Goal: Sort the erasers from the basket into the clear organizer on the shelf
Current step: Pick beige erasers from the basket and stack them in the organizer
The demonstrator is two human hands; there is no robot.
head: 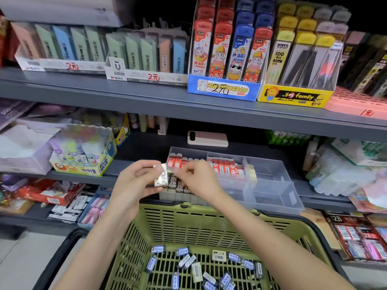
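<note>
A green plastic basket (188, 225) sits low in front of me with several wrapped erasers (196, 268) scattered on its floor. On the shelf stands the clear organizer (270, 185), holding red erasers at the back and brown 2B erasers (179, 186) in its near-left compartment. My left hand (134, 185) grips a small stack of brown-wrapped erasers (160, 176) just at the organizer's left edge. My right hand (196, 178) hovers over the 2B compartment, its fingertips pinching the top of that same stack. The organizer's right compartments hold nothing.
A phone (207, 139) lies on the shelf behind the organizer. A glue-stick box (83, 155) stands to the left, plastic packets (339, 174) to the right. The grey upper shelf (146, 97) overhangs with display boxes. More eraser packs (356, 233) lie on the lower shelf.
</note>
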